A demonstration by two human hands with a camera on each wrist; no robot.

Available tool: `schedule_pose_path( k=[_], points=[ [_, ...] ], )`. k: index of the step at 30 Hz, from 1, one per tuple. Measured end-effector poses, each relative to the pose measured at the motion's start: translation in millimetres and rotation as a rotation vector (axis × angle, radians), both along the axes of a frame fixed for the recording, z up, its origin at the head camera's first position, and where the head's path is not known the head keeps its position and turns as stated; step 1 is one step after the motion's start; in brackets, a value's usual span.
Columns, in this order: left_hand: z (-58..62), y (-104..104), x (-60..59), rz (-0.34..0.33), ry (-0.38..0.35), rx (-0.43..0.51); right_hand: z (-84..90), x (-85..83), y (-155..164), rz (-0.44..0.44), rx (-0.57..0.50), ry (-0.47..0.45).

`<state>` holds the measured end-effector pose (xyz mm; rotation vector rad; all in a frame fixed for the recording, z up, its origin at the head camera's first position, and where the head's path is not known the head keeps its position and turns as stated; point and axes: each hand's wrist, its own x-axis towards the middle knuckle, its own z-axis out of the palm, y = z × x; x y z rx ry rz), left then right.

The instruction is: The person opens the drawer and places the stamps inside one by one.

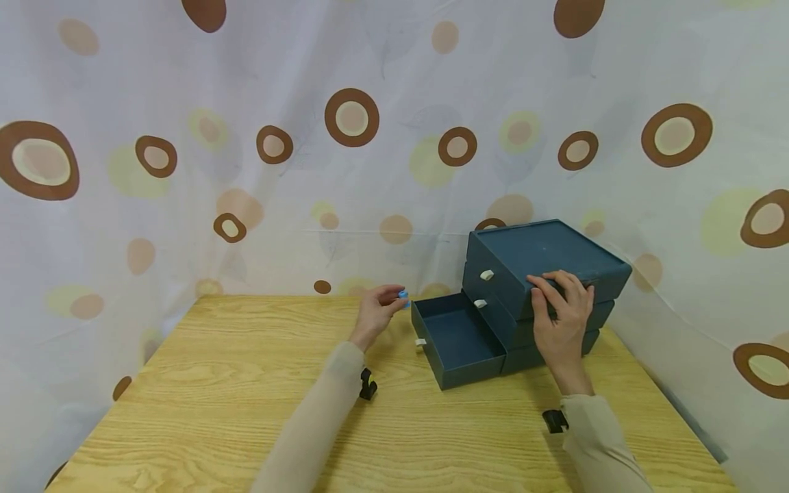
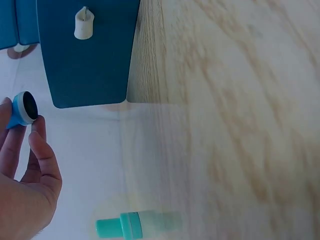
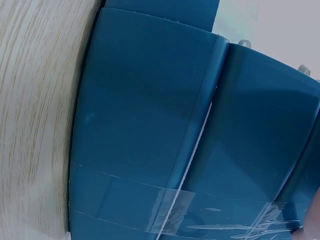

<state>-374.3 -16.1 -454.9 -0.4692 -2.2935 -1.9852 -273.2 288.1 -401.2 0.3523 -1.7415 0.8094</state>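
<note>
Between the thumb and fingers of my left hand (image 1: 374, 316) is a small blue stamp (image 2: 23, 109) with a white rim and a dark round end. It is held just left of the pulled-out bottom drawer (image 1: 473, 373), which has a white knob and a bare inside. My right hand (image 1: 564, 325) rests on the near edge of the dark blue drawer unit (image 1: 555, 246), fingers over its top. The two upper drawers are closed. In the left wrist view a teal stamp (image 2: 112, 228) stands on the table; the head view does not show it.
The wooden table (image 1: 246, 383) carries the drawer unit at its right rear. A patterned curtain (image 1: 394, 171) hangs behind and along the sides. Clear tape (image 3: 215, 217) runs across the unit's side.
</note>
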Motion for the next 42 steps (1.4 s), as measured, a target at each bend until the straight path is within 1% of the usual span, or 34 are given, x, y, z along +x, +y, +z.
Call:
schedule_pose_path(
  k=[2,7,9,13,19,28,36,42],
  points=[
    [1.3,4,-1.0,0.001,0.001,-0.016,0.2,0.1,0,0.001,0.000,0.002],
    [1.7,13,-0.7,0.024,0.038,-0.084,-0.6,0.1,0,-0.006,-0.004,-0.004],
    [1.3,16,1.1,0.025,0.059,-0.091,-0.9,0.0,-1,-0.005,-0.005,-0.002],
    [1.6,21,2.6,0.006,0.066,-0.079,-1.3,0.1,-2,0.001,-0.010,0.012],
    [6.6,28,5.9,-0.015,0.080,-0.064,-1.4,0.8,-2,-0.002,-0.013,0.004],
    [7.6,41,2.0,-0.029,0.132,-0.119,-1.1,0.1,-2,-0.006,-0.013,-0.001],
    [5.9,50,0.0,-0.014,0.195,-0.206,-0.2,0.0,-3,-0.009,-0.011,-0.009],
    [7.7,59,-0.2,-0.001,0.188,-0.211,0.1,2.2,-3,-0.013,-0.004,-0.022]
  ],
)
